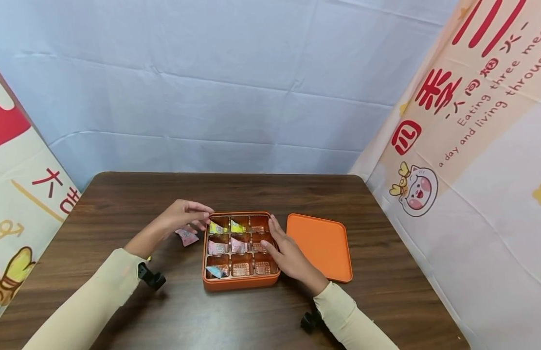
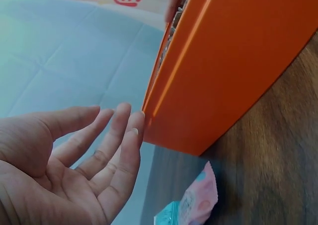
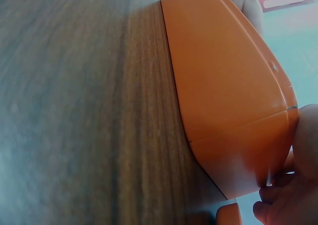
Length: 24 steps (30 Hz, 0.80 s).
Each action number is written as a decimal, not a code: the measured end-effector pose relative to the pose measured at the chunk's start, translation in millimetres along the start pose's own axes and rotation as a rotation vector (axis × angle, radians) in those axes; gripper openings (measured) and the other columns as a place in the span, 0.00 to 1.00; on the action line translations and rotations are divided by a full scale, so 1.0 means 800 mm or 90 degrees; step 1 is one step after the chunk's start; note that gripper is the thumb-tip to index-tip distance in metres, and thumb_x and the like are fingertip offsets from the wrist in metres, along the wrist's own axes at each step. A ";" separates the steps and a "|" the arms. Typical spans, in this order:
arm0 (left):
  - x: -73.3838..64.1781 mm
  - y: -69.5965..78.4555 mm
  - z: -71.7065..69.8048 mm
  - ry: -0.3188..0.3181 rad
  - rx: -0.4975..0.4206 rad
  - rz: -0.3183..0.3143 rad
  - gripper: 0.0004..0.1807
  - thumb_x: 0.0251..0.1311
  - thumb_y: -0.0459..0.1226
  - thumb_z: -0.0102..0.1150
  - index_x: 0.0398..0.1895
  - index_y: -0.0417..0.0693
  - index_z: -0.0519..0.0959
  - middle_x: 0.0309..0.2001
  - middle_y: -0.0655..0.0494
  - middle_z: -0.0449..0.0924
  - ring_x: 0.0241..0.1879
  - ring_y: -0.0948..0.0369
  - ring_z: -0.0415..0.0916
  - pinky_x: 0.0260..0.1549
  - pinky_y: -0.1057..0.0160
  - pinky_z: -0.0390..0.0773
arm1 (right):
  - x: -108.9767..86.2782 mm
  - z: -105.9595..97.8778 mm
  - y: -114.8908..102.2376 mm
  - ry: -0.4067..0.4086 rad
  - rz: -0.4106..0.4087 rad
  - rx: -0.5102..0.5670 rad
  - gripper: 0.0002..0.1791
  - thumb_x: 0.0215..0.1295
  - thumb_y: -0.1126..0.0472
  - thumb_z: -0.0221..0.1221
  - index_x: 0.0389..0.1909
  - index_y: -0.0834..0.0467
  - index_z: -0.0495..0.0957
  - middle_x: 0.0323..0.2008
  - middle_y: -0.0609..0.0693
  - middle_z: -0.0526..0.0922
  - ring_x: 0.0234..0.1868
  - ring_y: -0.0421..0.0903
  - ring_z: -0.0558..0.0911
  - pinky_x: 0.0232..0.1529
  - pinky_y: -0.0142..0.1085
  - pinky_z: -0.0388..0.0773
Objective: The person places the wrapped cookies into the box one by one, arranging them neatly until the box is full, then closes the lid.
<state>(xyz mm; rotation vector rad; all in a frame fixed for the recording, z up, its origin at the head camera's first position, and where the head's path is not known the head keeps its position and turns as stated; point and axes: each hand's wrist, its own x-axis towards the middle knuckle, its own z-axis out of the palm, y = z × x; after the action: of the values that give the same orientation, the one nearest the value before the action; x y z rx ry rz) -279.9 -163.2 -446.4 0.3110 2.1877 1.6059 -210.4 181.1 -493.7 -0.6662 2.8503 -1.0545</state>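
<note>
An orange box [image 1: 242,283] with a divided tray stands on the table. Wrapped candies lie inside: two yellow [image 1: 237,227] in the far row, two pink [image 1: 239,245] in the middle row and one blue [image 1: 216,271] in the near left compartment. My left hand [image 1: 183,216] is at the box's far left corner, fingers loosely bent, and the left wrist view shows nothing in its palm. My right hand [image 1: 290,253] rests along the right rim, fingers extended and thumb over the tray. A pink candy [image 1: 187,237] lies on the table below my left hand.
An orange lid [image 1: 320,245] lies flat on the wooden table [image 1: 397,291] right of the box. A bit of something yellow [image 1: 149,258] shows beside my left wrist. Printed cloth [image 1: 480,146] and pale blue cloth [image 1: 209,87] hang around the table.
</note>
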 end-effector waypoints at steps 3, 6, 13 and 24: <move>-0.002 -0.003 -0.004 0.002 0.000 0.000 0.23 0.73 0.42 0.60 0.63 0.37 0.78 0.48 0.41 0.85 0.43 0.49 0.85 0.40 0.46 0.86 | 0.000 0.000 0.001 -0.002 0.002 0.001 0.40 0.80 0.40 0.45 0.81 0.57 0.44 0.81 0.44 0.36 0.79 0.51 0.52 0.75 0.55 0.57; -0.005 -0.006 -0.007 0.006 0.011 0.002 0.22 0.73 0.42 0.59 0.63 0.38 0.78 0.50 0.40 0.84 0.45 0.46 0.85 0.41 0.48 0.86 | 0.001 0.000 0.002 -0.006 0.004 0.005 0.41 0.80 0.40 0.45 0.81 0.57 0.43 0.81 0.43 0.35 0.79 0.51 0.51 0.75 0.54 0.57; -0.011 -0.013 -0.014 0.012 0.014 0.002 0.23 0.73 0.42 0.60 0.65 0.39 0.77 0.55 0.38 0.82 0.50 0.44 0.83 0.44 0.49 0.85 | 0.001 -0.001 0.002 -0.009 -0.002 0.006 0.41 0.80 0.40 0.45 0.81 0.57 0.43 0.80 0.43 0.35 0.79 0.51 0.51 0.75 0.53 0.56; -0.023 -0.025 -0.026 0.045 0.074 0.025 0.22 0.76 0.38 0.54 0.64 0.32 0.75 0.57 0.33 0.80 0.51 0.42 0.82 0.46 0.48 0.85 | 0.001 -0.001 0.002 -0.004 -0.007 0.013 0.40 0.81 0.43 0.44 0.81 0.58 0.41 0.80 0.45 0.36 0.79 0.47 0.47 0.77 0.50 0.53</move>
<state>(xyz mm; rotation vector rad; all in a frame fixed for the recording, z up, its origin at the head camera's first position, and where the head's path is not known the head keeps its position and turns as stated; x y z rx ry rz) -271.3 -194.9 -456.8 0.3390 2.3482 1.5346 -211.8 182.4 -494.4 -0.6830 2.8294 -1.0806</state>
